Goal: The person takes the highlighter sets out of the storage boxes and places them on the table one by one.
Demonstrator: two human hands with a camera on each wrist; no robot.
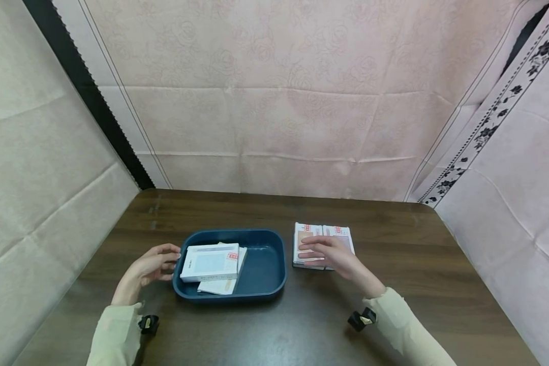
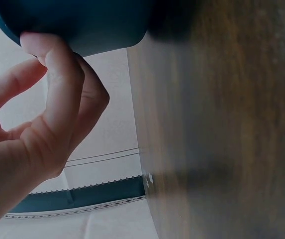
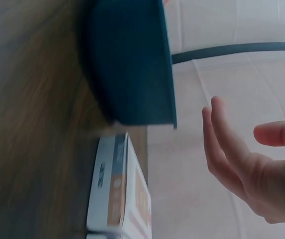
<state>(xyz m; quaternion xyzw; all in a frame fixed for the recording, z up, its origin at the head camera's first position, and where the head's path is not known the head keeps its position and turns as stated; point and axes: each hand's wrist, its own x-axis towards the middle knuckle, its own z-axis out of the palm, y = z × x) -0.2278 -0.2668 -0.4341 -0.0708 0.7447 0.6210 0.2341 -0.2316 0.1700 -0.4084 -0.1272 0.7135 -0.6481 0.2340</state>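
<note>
A dark blue tray stands on the table and holds white boxes. The upper white box lies across another white box in the tray's left half. At the tray's left end is my left hand, its fingers loosely bent. In the left wrist view, a fingertip touches the tray's outer wall near the rim. My right hand hovers over two side-by-side white boxes right of the tray. Its fingers are extended, with nothing held; the right wrist view shows them apart from the box.
The brown wooden table has rounded far corners. Pale patterned cloth hangs behind it, and more cloth flanks both sides. Each wrist carries a small black camera.
</note>
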